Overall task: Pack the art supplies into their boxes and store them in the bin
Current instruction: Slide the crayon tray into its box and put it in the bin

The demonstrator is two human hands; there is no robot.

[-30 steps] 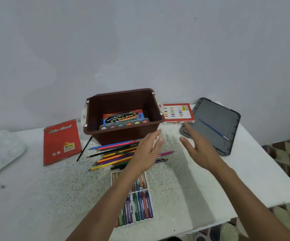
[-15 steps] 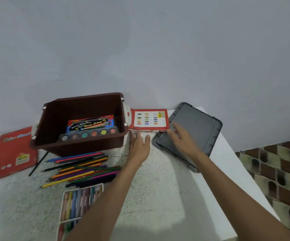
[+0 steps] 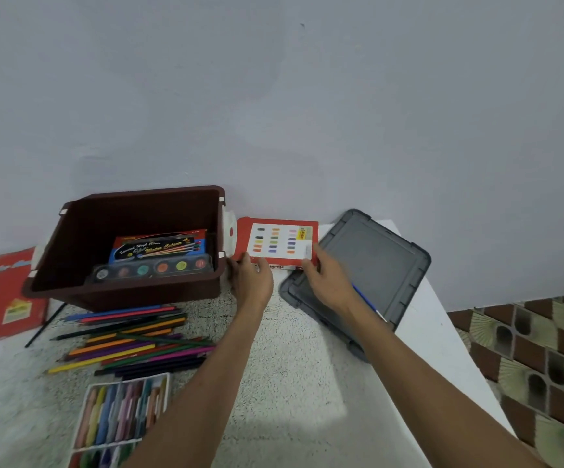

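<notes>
The left hand (image 3: 252, 282) and right hand (image 3: 328, 282) each pinch a near corner of the red box (image 3: 277, 243), lying between bin (image 3: 139, 211) and lid (image 3: 368, 261), probably to draw it out for filling.

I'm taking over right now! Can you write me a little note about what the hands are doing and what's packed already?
Left hand: holds the near left corner of the red box, which lies beside the bin.
Right hand: holds the box's near right corner, over the edge of the grey lid.
Done: the paint set is in the bin.
Left to do: the pencils lie loose in front of the bin, the crayon tray is unboxed, a second red box lies left of the bin, and a brush lies on the lid. Box them, bin them, then put the lid on.
</notes>
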